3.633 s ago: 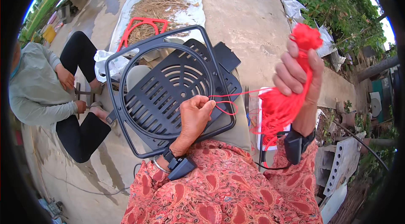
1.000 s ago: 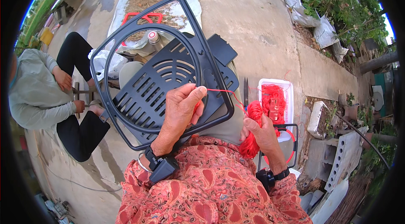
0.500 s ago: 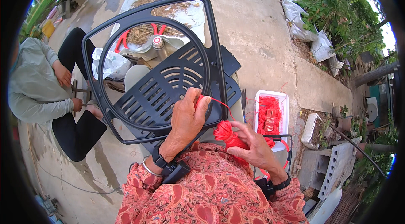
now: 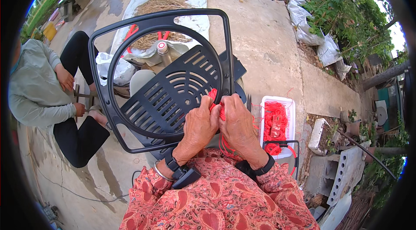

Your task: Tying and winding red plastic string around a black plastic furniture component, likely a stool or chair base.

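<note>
A black frame (image 4: pixel 161 12) with a round ring set inside its rounded rectangle stands tilted over a slotted black plastic seat or stool top (image 4: pixel 151 95). Red cord (image 4: pixel 213 94) is bunched on the ring's right side. My left hand (image 4: pixel 200 119) is closed on that cord at the ring, thumb pressed against the fingers. Right beside it, my right hand (image 4: pixel 239 121) is closed at the frame's lower right, gripping the bundle of red cord. Most of this bundle is hidden by the fingers; loose red strands (image 4: pixel 224 144) hang below between the hands.
On the right is a white tub (image 4: pixel 291 121) of tangled red cord, with a small black frame wrapped partly in red (image 4: pixel 296 160) against it. A steel flask (image 4: pixel 163 50) stands beyond the seat. Another person (image 4: pixel 43 82) sits at left. Dried stalks (image 4: pixel 161 2) lie on a white sheet.
My right hand has moved up and left with the red cord bundle, from beside the frame to its ring. My left hand has shifted slightly down; the frame has tipped lower and to the right.
</note>
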Demonstrator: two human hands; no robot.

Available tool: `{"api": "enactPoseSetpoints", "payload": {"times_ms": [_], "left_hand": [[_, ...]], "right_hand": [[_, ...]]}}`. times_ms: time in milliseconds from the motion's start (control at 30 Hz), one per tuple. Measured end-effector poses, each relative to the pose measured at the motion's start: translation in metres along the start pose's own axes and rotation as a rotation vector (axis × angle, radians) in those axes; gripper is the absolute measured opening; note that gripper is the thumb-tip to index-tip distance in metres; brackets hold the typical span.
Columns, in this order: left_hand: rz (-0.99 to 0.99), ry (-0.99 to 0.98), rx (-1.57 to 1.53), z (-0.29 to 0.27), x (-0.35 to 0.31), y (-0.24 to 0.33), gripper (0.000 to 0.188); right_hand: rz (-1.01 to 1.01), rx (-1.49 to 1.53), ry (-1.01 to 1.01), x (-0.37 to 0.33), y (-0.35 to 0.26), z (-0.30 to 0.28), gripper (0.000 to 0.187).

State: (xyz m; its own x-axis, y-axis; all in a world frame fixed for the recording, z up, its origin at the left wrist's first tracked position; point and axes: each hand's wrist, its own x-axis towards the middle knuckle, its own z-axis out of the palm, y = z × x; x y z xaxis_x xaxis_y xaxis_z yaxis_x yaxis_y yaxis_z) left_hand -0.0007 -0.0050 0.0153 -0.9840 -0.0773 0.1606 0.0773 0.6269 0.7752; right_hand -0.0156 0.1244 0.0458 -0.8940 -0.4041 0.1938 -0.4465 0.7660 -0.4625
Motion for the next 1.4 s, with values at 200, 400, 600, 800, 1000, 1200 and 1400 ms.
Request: {"api": "enactPoseSetpoints", "payload": {"times_ms": [200,400,600,800,1000,1200,1400], "left_hand": [[-0.077,0.028,-0.071,-0.001,0.003,-0.012,0.021],[-0.082,-0.004,-0.081,0.001,0.000,-0.009,0.022],[-0.162,-0.045,-0.135,-0.003,0.002,-0.009,0.023],[-0.112,-0.032,-0.103,-0.001,-0.001,-0.016,0.022],[-0.126,-0.029,-0.141,0.007,-0.001,-0.015,0.021],[-0.142,-0.041,-0.129,0.006,-0.002,-0.017,0.024],[-0.097,-0.083,-0.107,0.002,-0.003,-0.018,0.027]], "right_hand": [[-0.165,0.112,0.157,-0.016,0.009,-0.002,0.039],[-0.041,0.072,0.059,-0.021,0.015,0.008,0.027],[-0.177,-0.004,0.107,0.006,0.018,0.014,0.021],[-0.096,0.254,-0.006,0.028,0.013,-0.018,0.017],[-0.228,-0.402,-0.149,0.088,-0.005,-0.001,0.032],[-0.338,-0.467,-0.303,0.106,-0.009,0.003,0.020],[-0.243,-0.378,-0.314,0.118,-0.020,0.010,0.025]]}}
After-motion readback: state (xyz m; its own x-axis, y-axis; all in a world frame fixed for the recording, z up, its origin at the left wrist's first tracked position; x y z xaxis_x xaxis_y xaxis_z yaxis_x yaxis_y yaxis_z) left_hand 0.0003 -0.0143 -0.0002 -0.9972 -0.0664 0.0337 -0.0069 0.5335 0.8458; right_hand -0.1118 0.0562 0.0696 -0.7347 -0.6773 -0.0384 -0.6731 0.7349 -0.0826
